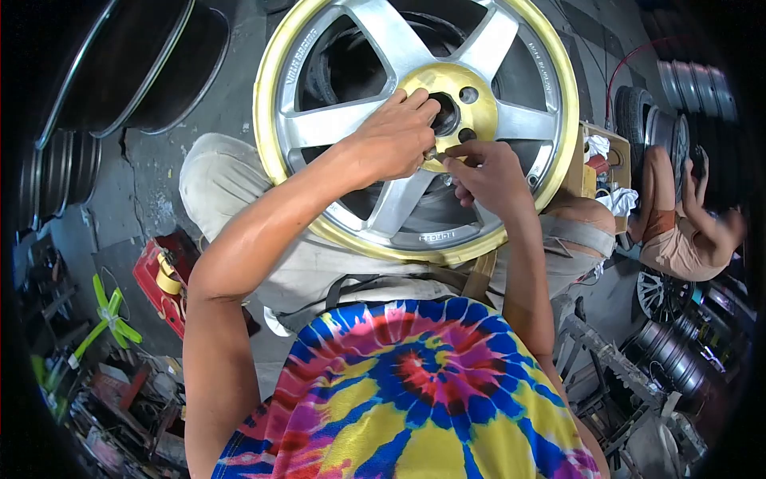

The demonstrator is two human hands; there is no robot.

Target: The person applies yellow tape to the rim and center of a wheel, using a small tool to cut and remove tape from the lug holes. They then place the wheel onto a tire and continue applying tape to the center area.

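A silver spoked wheel rim (pixel 479 40) lies across my lap, its outer lip wrapped in yellow masking tape (pixel 568 80). More yellow tape covers the hub face (pixel 479 114) around the dark centre bore, with bolt holes showing through. My left hand (pixel 399 134) rests on the left side of the hub, fingers stretched over the tape towards the bore. Just right of it, my right hand (pixel 488 177) pinches thumb and forefinger together at the hub's lower edge. Something small and dark is at those fingertips, too small to make out.
A wooden box (pixel 589 160) with cloths stands right of the rim. A red toolbox (pixel 155 275) holding a tape roll lies at left, near a green spoked object (pixel 110 315). Other rims (pixel 120 72) stand upper left. At right, another person (pixel 678 231) sits by a tyre.
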